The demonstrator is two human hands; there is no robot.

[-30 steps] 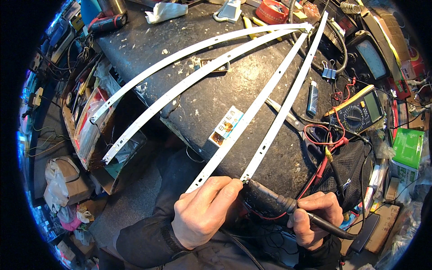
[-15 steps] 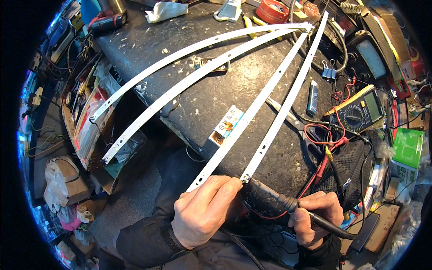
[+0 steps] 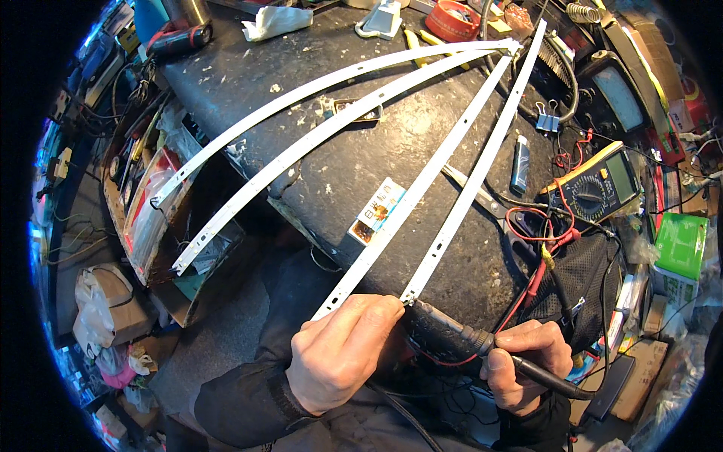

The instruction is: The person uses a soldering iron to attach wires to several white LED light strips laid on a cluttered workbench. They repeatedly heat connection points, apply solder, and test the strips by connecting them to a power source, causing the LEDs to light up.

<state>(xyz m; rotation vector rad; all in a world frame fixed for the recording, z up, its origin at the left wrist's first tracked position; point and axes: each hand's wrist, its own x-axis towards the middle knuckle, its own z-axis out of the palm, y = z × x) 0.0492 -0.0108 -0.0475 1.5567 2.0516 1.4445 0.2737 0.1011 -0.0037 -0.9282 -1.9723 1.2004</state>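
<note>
My left hand [image 3: 343,354] is closed in a pinch, its fingertips at the near end of the rightmost white LED strip [image 3: 476,179]. Whatever lies between thumb and fingers is hidden. Another white LED strip [image 3: 422,197] runs down to the back of the same hand. In my right hand [image 3: 527,361] is a soldering iron [image 3: 448,324], gripped by its dark handle. Its tip points left and meets the strip's end, close to my left fingertips. Two more LED strips [image 3: 301,96] [image 3: 301,156] curve away to the left, with their near ends past the bench edge.
On the dark bench [image 3: 301,215] lie scissors [image 3: 493,205], a lighter [image 3: 520,164], a binder clip [image 3: 547,118] and a multimeter [image 3: 595,188] with red leads. A small printed box [image 3: 378,211] sits beside a strip. A cardboard box [image 3: 135,218] of tools stands left; a green box [image 3: 680,245] stands right.
</note>
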